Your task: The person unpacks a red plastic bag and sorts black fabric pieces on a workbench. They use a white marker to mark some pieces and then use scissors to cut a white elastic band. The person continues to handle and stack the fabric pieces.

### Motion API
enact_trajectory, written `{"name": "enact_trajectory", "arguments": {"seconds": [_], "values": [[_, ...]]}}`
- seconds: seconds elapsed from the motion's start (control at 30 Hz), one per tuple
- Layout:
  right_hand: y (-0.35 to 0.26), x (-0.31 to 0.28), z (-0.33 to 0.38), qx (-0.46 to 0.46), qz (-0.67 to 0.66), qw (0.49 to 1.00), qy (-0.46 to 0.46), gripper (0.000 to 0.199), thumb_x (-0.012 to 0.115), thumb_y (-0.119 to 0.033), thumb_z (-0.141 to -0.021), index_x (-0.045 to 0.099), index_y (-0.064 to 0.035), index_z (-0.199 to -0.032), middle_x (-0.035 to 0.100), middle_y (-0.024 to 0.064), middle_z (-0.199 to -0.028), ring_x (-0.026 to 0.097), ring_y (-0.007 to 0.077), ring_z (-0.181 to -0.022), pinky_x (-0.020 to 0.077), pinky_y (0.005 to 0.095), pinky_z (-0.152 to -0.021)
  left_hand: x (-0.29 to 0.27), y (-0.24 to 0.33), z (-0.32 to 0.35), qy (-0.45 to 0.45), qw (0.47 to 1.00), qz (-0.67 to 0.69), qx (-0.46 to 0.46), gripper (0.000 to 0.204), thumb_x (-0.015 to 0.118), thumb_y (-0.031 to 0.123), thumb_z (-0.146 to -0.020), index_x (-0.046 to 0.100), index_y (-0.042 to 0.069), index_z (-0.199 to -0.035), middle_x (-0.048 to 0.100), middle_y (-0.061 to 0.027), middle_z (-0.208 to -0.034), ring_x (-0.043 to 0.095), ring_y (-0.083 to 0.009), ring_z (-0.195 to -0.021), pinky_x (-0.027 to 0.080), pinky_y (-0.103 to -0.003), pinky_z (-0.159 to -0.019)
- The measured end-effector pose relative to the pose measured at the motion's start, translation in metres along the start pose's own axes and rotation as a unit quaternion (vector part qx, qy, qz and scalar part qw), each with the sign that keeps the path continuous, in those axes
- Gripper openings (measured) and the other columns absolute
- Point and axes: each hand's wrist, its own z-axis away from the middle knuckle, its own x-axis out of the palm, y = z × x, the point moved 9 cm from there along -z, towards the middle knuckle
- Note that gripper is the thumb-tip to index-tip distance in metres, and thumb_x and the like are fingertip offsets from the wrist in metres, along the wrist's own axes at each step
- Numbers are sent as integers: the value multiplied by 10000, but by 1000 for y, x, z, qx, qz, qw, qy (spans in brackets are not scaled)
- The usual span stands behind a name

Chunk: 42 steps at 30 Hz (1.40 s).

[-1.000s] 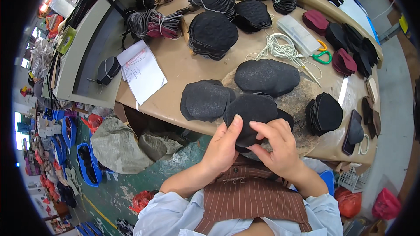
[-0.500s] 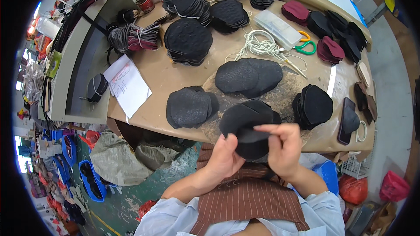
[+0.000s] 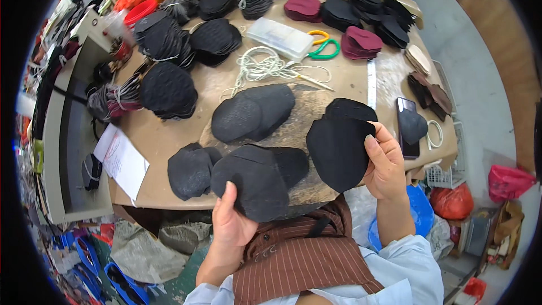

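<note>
My left hand [image 3: 231, 226] grips a dark grey-black rounded fabric piece [image 3: 251, 181] by its lower edge, thumb on top. Between thumb and fingers of my right hand [image 3: 387, 165] is a single black fabric piece [image 3: 339, 155], held up by its right edge. Behind that piece, a stack of black pieces [image 3: 351, 109] is partly covered. A dark piece [image 3: 291, 166] shows behind the left hand's one. On the work board [image 3: 322, 104] lie two overlapping dark pieces [image 3: 254, 112]. Left of my left hand rests another small pile of dark pieces [image 3: 191, 172].
Tied and loose stacks of black pieces [image 3: 168, 90] stand at the far left. White cord [image 3: 262, 66], a clear plastic box [image 3: 280, 38] and green-handled scissors [image 3: 326, 49] lie mid-table. Maroon pieces [image 3: 361, 43] are farther right, a phone [image 3: 407, 127] at the right edge, papers [image 3: 121, 158] at left.
My hands have moved apart. The right hand has drawn one black piece away to the right, over the right-hand stack; the left keeps its piece. The whole view has shifted.
</note>
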Motion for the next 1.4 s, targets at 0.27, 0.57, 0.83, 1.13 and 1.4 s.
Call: {"name": "enact_trajectory", "arguments": {"seconds": [0.27, 0.57, 0.83, 1.13, 1.4], "values": [[-123, -70, 28, -225, 97, 961, 132, 245, 497, -109, -943, 514, -15, -1169, 624, 73, -1068, 631, 137, -918, 530, 275, -804, -5, 2, 0, 3, 999, 42, -15, 475, 380, 330, -988, 383, 46, -1368, 446, -126, -1381, 440, -290, -1263, 332, -462, -1068], [-158, -170, 37, -139, 168, 946, 241, 313, 540, -89, -919, 512, -54, -1229, 634, 48, -1083, 628, 62, -811, 527, 196, -604, -12, -4, -4, -14, 999, 31, -13, 440, 376, 311, -994, 411, 56, -1350, 466, -117, -1364, 457, -282, -1249, 359, -473, -1052], [-157, -230, 25, -178, 265, 917, 240, 125, 600, 23, -842, 619, -52, -941, 620, 109, -1124, 562, 182, -1092, 453, 289, -905, -10, -2, -5, -11, 1000, 10, -14, 439, 375, 309, -994, 409, 59, -1353, 458, -115, -1372, 455, -281, -1252, 362, -477, -1050], [-161, -261, 26, -218, 783, 568, 131, 274, 461, 75, -726, 673, -94, -765, 579, 81, -1263, 393, 361, -1270, 225, 455, -1093, -7, -11, -1, -19, 999, 22, -30, 474, 370, 334, -990, 387, 50, -1369, 432, -121, -1394, 422, -301, -1278, 329, -481, -1070], [-94, -81, 29, -172, 556, 811, 66, 270, 554, 37, -781, 620, -2, -1040, 626, 115, -1050, 597, 193, -977, 457, 290, -857, 35, -32, -9, -40, 993, 82, -78, 752, 244, 596, -938, 259, 29, -1431, 291, -154, -1476, 294, -320, -1355, 206, -474, -1124]]}}
